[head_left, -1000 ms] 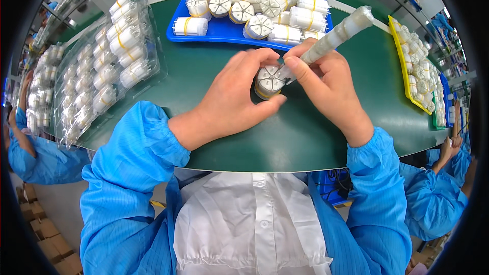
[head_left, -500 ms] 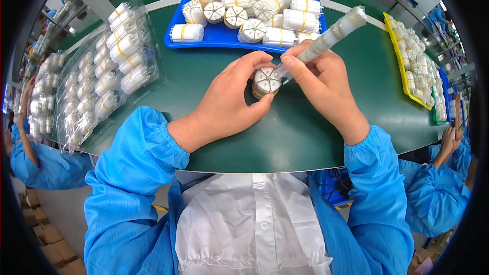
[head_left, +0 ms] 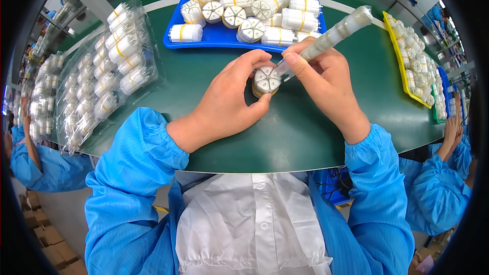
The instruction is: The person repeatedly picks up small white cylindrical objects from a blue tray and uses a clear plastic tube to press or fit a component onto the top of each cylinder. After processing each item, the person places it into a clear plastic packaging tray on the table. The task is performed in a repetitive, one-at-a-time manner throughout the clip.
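My left hand (head_left: 229,99) curls its thumb and fingers round a white cylindrical bundle (head_left: 267,79) that stands upright on the green table. Its round top shows pale wedge-shaped segments, and part of a yellow band circles its side. In my right hand (head_left: 326,86) is a long pen-like tool (head_left: 338,31), gripped between thumb and fingers, with a whitish translucent wrapped shaft slanting up to the right. The tool's clear tip (head_left: 281,69) meets the right edge of the bundle's top; whether it touches a segment is too small to tell.
Beyond my hands, a blue tray (head_left: 219,44) is heaped with similar banded bundles. A clear plastic tray (head_left: 158,74) of bundles stands at the left. On the right is a yellow tray (head_left: 407,89) with more. Co-workers in blue sleeves (head_left: 440,188) sit on both sides.
The tool's upper end has swung slightly to the right and my right hand has tilted a little with it. My left hand keeps its hold on the bundle.
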The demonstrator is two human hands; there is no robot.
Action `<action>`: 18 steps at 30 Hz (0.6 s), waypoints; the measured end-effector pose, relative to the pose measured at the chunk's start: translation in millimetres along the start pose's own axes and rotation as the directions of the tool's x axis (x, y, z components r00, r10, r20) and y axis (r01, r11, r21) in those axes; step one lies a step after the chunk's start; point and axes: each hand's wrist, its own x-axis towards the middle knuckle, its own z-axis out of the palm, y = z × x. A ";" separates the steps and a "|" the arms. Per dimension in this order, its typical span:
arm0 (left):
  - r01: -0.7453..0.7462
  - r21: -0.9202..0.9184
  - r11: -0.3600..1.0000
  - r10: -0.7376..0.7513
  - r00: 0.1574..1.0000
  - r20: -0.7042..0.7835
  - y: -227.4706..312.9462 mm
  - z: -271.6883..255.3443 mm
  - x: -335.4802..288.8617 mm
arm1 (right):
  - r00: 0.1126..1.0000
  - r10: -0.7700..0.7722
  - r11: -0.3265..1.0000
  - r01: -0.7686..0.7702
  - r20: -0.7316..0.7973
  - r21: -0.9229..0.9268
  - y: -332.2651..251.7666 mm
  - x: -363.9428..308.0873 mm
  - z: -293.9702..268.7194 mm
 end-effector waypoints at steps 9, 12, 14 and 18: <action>0.061 0.233 0.971 -0.065 0.998 0.007 7.5 -5.2 3.9 | 1.000 -0.009 0.999 0.010 0.029 -0.044 0.2 -0.8 2.2; 0.050 0.112 0.992 -0.049 0.999 -0.014 4.4 -2.9 -0.2 | 0.999 0.031 0.997 -0.029 -0.025 0.072 1.9 -1.5 -0.1; 0.029 0.027 0.999 -0.029 1.000 0.002 1.6 -3.6 -0.7 | 1.000 0.001 0.999 0.000 -0.029 0.050 1.2 2.6 -4.3; 0.020 0.029 0.999 -0.021 0.999 0.037 3.2 -4.3 1.5 | 1.000 -0.005 0.999 0.005 0.015 0.032 3.6 0.9 -1.0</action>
